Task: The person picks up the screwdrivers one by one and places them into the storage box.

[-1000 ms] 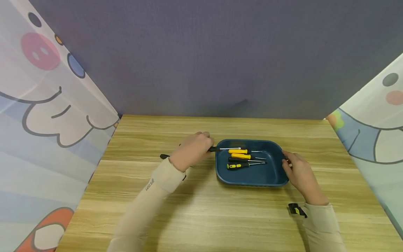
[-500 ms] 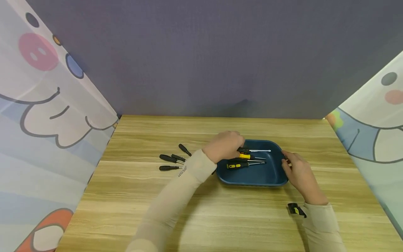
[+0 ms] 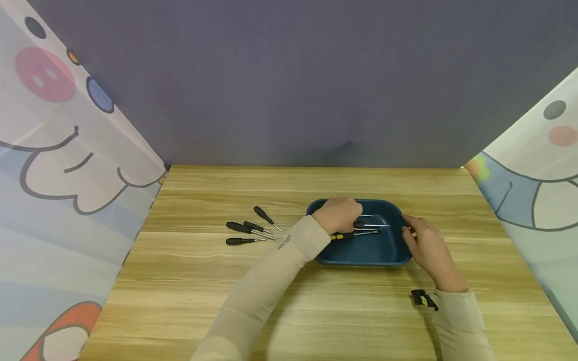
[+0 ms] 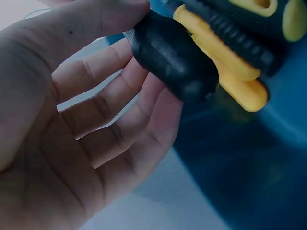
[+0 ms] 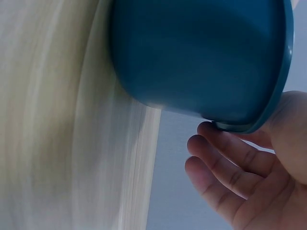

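A dark blue plastic bin (image 3: 361, 263) lies on the table with several screwdrivers inside. My left hand (image 3: 338, 214) is in over the bin's left part, hiding most of the tools. In the left wrist view, thumb and fingers pinch the black handle of a screwdriver (image 4: 177, 60), close beside yellow handles (image 4: 247, 93) in the bin. A black-and-yellow screwdriver (image 3: 347, 235) shows just below that hand in the head view. My right hand (image 3: 429, 250) pinches the bin's right rim, its thumb over the edge and its fingers against the outside (image 5: 192, 81).
Several black-handled screwdrivers (image 3: 239, 228) lie loose on the wooden table (image 3: 352, 311), left of the bin. A grey wall (image 3: 316, 90) closes the back, and printed cloth hangs at both sides. The left forearm crosses the table's front.
My left hand has carried the black screwdriver rightward from the bin's left edge and down into it. The loose screwdrivers on the left came into view. The right hand stays at the rim.
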A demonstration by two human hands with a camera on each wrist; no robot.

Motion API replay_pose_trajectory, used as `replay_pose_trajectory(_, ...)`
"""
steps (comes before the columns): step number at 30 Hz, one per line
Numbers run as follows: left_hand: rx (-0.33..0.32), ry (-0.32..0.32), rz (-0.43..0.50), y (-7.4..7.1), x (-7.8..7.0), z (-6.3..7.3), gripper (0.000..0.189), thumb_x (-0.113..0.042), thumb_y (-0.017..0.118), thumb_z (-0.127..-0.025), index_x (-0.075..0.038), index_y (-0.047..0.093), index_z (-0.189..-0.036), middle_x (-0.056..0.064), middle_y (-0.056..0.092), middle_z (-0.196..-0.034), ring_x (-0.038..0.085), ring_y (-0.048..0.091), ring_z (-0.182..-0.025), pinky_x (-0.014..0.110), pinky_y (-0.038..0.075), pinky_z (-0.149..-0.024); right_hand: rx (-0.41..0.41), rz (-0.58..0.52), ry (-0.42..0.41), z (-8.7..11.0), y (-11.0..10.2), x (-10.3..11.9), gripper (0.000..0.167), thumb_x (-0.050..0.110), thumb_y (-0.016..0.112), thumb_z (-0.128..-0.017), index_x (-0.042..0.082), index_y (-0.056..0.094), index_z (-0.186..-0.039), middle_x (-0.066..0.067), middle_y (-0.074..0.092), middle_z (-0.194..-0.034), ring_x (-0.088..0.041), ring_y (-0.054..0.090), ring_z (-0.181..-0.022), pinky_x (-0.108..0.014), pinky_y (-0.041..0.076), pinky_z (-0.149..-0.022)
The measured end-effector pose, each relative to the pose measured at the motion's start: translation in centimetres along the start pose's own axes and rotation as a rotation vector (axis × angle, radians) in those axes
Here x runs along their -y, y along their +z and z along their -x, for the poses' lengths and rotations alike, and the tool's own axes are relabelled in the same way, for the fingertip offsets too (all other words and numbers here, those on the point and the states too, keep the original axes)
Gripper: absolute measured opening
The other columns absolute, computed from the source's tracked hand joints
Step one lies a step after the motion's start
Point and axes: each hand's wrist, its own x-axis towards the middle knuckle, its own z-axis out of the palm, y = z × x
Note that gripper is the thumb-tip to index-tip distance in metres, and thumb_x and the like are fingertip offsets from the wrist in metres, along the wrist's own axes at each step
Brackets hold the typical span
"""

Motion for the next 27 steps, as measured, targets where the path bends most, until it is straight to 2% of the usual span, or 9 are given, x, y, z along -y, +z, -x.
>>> replay_pose_trajectory(4, 0.007, -0.021, 0.012, 0.6, -0.1, -0.4, 0.007, -0.017, 0.072, -0.094, -0.018, 0.072, -0.100, -0.004, 0.064, -0.085, 0.010, 0.056, -0.073, 0.024, 0.048, -0.066, 0.002, -0.002, 0.001, 0.0, 0.0, 0.1, 0.035, -0.010, 0.062, -0.091, -0.016, 0.058, -0.125, -0.025, 0.064, -0.095, -0.037, 0.065, -0.081, -0.049, 0.056, -0.062)
replay_pose_trajectory(7, 0.011, -0.032, 0.027, 0.9, -0.1, -0.5, 0.007, -0.016, 0.074, -0.093, -0.018, 0.072, -0.100, -0.004, 0.063, -0.084, 0.010, 0.056, -0.071, 0.024, 0.049, -0.064, 0.004, -0.002, 0.002, -0.1, -0.1, 0.2, 0.035, -0.009, 0.061, -0.091, -0.016, 0.058, -0.125, -0.025, 0.064, -0.095, -0.037, 0.065, -0.080, -0.049, 0.056, -0.062)
replay_pose_trajectory(10, 0.012, -0.035, 0.044, 0.9, -0.1, -0.5, 0.005, -0.013, 0.071, -0.095, -0.018, 0.070, -0.095, -0.002, 0.060, -0.080, 0.009, 0.052, -0.066, 0.023, 0.044, -0.058, 0.008, 0.002, 0.005, -0.2, -0.2, 0.3, 0.035, -0.009, 0.061, -0.092, -0.016, 0.057, -0.126, -0.025, 0.063, -0.095, -0.037, 0.065, -0.080, -0.049, 0.056, -0.062)
replay_pose_trajectory(14, 0.010, -0.046, 0.065, 0.9, -0.1, -0.4, 0.015, -0.010, 0.064, -0.098, -0.018, 0.066, -0.086, 0.000, 0.056, -0.076, 0.011, 0.043, -0.062, 0.024, 0.037, -0.054, 0.015, 0.004, 0.013, -0.2, -0.3, 0.4, 0.035, -0.008, 0.060, -0.093, -0.016, 0.057, -0.126, -0.025, 0.063, -0.095, -0.037, 0.065, -0.080, -0.049, 0.056, -0.062)
replay_pose_trajectory(18, 0.010, -0.057, 0.071, 0.9, -0.2, -0.2, 0.016, -0.011, 0.065, -0.098, -0.019, 0.065, -0.085, -0.001, 0.055, -0.076, 0.010, 0.041, -0.062, 0.024, 0.036, -0.054, 0.015, 0.004, 0.014, -0.3, -0.3, 0.5, 0.035, -0.008, 0.061, -0.093, -0.016, 0.057, -0.126, -0.025, 0.063, -0.095, -0.037, 0.065, -0.080, -0.049, 0.056, -0.062)
replay_pose_trajectory(23, 0.009, -0.064, 0.079, 0.4, -0.4, 0.4, 0.010, -0.011, 0.066, -0.098, -0.018, 0.069, -0.092, -0.002, 0.057, -0.080, 0.011, 0.048, -0.064, 0.024, 0.039, -0.054, 0.013, 0.002, 0.010, -0.2, -0.3, 0.4, 0.035, -0.008, 0.061, -0.092, -0.016, 0.057, -0.126, -0.025, 0.063, -0.095, -0.037, 0.064, -0.080, -0.049, 0.056, -0.062)
replay_pose_trajectory(27, 0.000, -0.056, 0.073, -0.2, -0.5, 1.5, 0.006, -0.013, 0.067, -0.097, -0.017, 0.070, -0.093, -0.002, 0.057, -0.080, 0.012, 0.052, -0.067, 0.023, 0.043, -0.055, 0.015, 0.003, 0.006, 0.0, -0.3, 0.3, 0.034, -0.008, 0.061, -0.092, -0.016, 0.057, -0.126, -0.025, 0.063, -0.095, -0.037, 0.064, -0.080, -0.049, 0.056, -0.062)
